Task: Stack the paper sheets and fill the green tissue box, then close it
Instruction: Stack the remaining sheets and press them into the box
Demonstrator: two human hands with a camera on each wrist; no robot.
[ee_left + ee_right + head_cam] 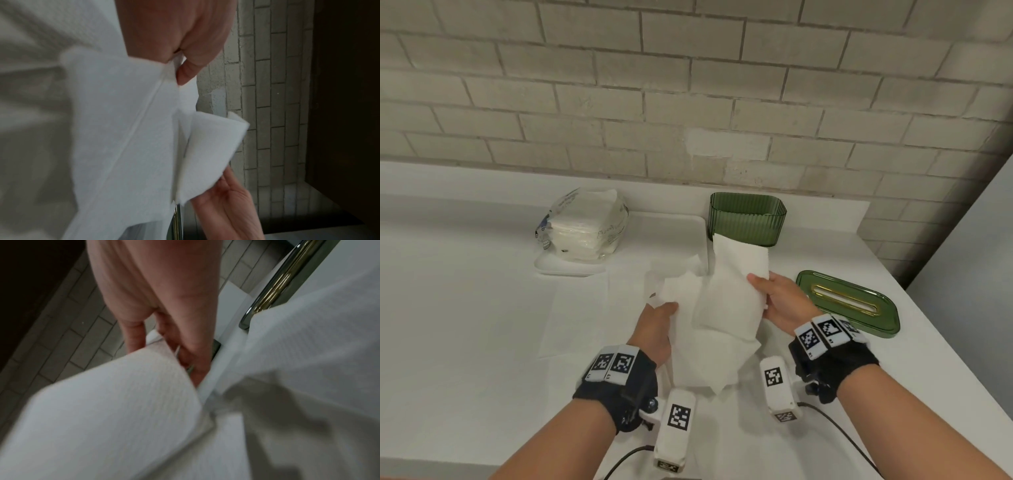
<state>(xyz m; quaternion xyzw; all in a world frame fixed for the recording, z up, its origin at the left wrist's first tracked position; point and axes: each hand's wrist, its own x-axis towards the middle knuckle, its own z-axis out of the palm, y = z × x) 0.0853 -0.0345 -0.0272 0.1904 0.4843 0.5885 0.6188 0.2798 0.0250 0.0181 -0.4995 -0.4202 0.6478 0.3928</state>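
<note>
Overhead, both hands clamped on paper sheets (726,301), left hand (659,329), right hand (782,301), open green tissue box (748,219), pack (582,226) print unreadable, gold-slotted lid (277,280) sharper at right wrist.

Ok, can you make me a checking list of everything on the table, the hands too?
Surface: white counter, flat sheets spread on it.
Job's things: green tissue box open at the back; its lid lying off, right.
Clutter: wrapped tissue pack on a white tray.
Hands: left hand and right hand each grip a white paper sheet.
Cables: dark leads from wrist cameras.
Surroundings: brick wall.
</note>
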